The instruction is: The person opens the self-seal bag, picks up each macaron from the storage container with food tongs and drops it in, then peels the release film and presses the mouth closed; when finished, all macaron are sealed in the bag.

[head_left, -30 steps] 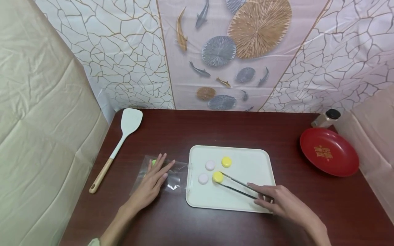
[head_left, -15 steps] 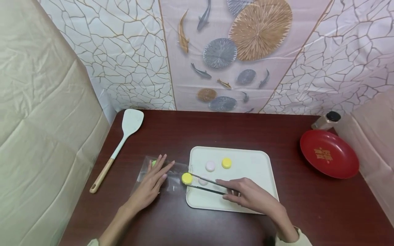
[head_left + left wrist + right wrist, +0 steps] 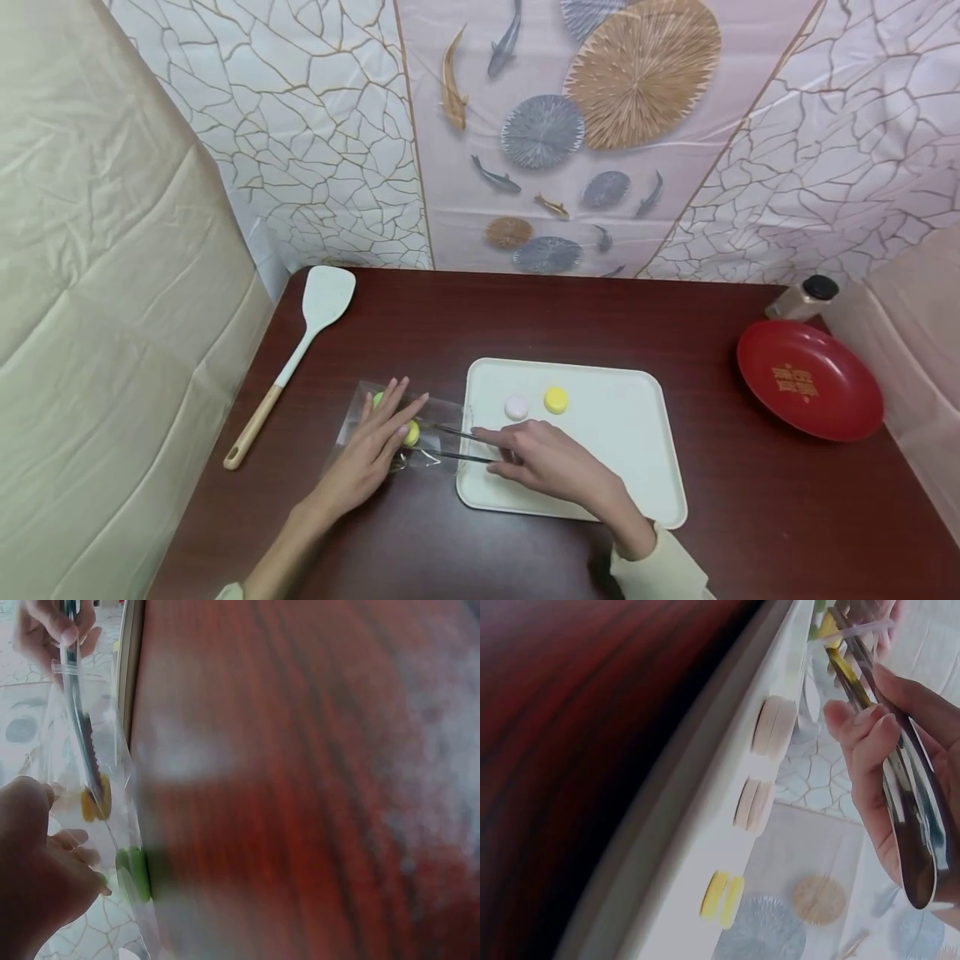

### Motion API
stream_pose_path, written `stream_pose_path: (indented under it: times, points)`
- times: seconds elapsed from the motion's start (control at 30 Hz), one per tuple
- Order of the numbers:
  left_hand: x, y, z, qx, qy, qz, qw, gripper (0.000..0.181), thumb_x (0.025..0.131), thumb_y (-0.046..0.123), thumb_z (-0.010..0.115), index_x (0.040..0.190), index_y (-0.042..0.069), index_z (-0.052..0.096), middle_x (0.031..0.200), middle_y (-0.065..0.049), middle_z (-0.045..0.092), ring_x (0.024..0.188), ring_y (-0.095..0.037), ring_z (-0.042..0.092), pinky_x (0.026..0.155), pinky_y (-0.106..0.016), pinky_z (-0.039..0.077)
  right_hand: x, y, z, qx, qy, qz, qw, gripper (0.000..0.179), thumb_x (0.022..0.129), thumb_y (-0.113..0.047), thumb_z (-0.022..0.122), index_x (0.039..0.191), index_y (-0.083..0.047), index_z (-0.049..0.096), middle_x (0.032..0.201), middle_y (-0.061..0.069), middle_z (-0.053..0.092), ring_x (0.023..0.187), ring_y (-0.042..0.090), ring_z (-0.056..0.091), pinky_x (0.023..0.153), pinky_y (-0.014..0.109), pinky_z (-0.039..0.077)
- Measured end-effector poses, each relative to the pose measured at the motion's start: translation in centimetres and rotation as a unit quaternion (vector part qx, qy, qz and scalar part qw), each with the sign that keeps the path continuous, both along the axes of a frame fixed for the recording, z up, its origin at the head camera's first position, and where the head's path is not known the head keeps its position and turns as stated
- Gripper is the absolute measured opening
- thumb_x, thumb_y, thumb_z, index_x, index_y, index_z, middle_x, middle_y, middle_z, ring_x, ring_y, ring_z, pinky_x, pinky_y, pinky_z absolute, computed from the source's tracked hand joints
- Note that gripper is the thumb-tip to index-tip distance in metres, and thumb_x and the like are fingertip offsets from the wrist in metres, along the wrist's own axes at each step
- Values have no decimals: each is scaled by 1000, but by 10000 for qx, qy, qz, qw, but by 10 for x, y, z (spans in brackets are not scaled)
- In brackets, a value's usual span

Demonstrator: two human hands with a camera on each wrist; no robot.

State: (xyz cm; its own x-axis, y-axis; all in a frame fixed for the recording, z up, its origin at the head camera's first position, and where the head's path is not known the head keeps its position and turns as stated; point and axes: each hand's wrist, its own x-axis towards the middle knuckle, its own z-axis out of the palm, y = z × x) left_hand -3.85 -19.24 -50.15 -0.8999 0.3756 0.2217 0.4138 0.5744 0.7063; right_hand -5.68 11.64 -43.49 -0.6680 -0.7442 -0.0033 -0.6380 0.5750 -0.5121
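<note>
My right hand (image 3: 543, 462) grips metal tongs (image 3: 915, 825), their tips reaching into a clear plastic bag (image 3: 442, 410). Between those tips is a yellow macaron (image 3: 96, 799), inside the bag. My left hand (image 3: 367, 442) rests over the bag with fingers spread and fairly straight, partly covering a green macaron (image 3: 133, 874) in it. On the white tray (image 3: 622, 442) sit a yellow macaron (image 3: 556, 400) and two pale lilac macarons, one (image 3: 516, 407) plain in the head view. The other lilac macaron (image 3: 774, 727) shows in the right wrist view, hidden behind my right hand from above.
A white spatula (image 3: 296, 358) with a wooden handle lies at the left of the dark table (image 3: 420, 325). Toward the right are a red plate (image 3: 810, 379) and a black-capped jar (image 3: 802, 298). Patterned cloth (image 3: 540, 225) hangs along the back edge.
My right hand has carried the yellow macaron leftward in the tongs, from the tray into the bag. My left hand has stayed on the bag.
</note>
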Motion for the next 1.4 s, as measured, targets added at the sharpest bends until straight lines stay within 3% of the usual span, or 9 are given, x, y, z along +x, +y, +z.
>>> stream_pose_path:
  times: [0.2,0.23,0.4,0.67,0.8,0.97,1.2,1.4]
  points:
    - [0,0,0,-20,-18,-29,10000,49,116,11,53,164,15,53,176,-26,32,165,-51,24,132,-75,8,-4,-12,-4,150,55,20,9999,44,99,-16,83,142,-10,74,90,-1,79,67,0,54,60,19,47]
    - [0,0,0,-27,-12,-28,10000,49,116,11,53,164,15,53,176,-26,32,165,-51,24,132,-75,8,-7,-11,-18,125,186,97,9997,45,100,-20,82,144,-11,73,92,0,80,68,1,55,60,20,48]
    - [0,0,-1,-54,3,-15,10000,50,115,8,53,165,15,53,176,-26,32,165,-52,24,132,-75,8,-10,-10,-38,-45,427,238,9988,46,101,-23,83,145,-12,73,91,-1,79,67,3,57,58,27,51]
    - [0,1,-1,-23,11,-13,10000,51,114,6,55,164,15,54,176,-27,33,165,-52,25,132,-76,9,1,-7,-2,11,87,-167,9998,50,93,-15,88,141,-10,75,77,-8,67,67,-1,53,61,19,47]
    - [0,1,-2,14,66,-19,10000,51,114,6,55,164,14,54,176,-27,33,164,-53,25,131,-77,9,11,21,7,-315,-6,-428,9986,48,94,-16,88,140,-11,75,78,-15,62,68,-4,52,62,17,46]
    - [1,1,-2,55,56,-31,10000,50,115,7,54,164,14,53,176,-28,33,164,-54,25,130,-78,8,25,72,16,-340,-167,-1010,9942,50,94,-16,89,142,-12,75,81,-20,61,68,-6,49,61,18,45]
    - [1,2,-2,44,54,-15,10000,54,113,3,55,165,16,52,176,-28,33,164,-53,25,130,-79,9,36,130,17,164,-341,-2367,9708,60,90,-20,93,145,-12,73,82,-15,63,69,-2,50,59,23,45]
    - [1,3,-3,66,-35,-49,10000,51,115,7,53,165,15,52,176,-28,32,165,-53,24,130,-78,6,36,155,7,170,-360,-2700,9620,59,91,-19,92,145,-7,72,81,-12,64,68,-1,48,58,23,44]
